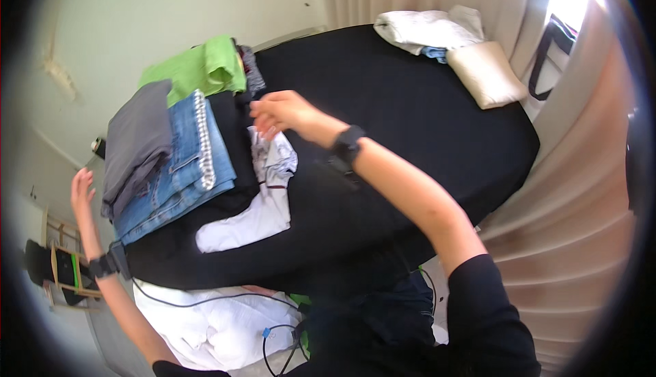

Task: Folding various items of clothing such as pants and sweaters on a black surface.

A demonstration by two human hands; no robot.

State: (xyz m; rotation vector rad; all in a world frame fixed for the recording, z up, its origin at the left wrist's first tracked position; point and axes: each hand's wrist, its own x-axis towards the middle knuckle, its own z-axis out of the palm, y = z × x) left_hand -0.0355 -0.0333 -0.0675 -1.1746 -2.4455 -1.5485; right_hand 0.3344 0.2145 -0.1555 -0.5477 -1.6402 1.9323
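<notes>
At the far left my left hand (83, 191) is raised beside the clothes pile, its fingers stretched and holding nothing. Just left of the middle, my right hand (281, 113) hovers with loosely bent fingers at the upper end of a white garment (263, 212), which looks crumpled at the top and smooth lower down. I see no cloth gripped in it. Left of that garment, folded blue jeans (181, 172) with a checkered trim lie partly under a folded dark grey cloth (139, 141). A bright green folded cloth (188, 70) rests behind them.
The clothes lie on a black-covered bed or table (383, 124). At its far right are a white cloth (427, 30) and a beige cushion (486, 75). White bedding (219, 322) and a black cable (205, 302) are in front of me. Beige curtains (547, 227) hang at right.
</notes>
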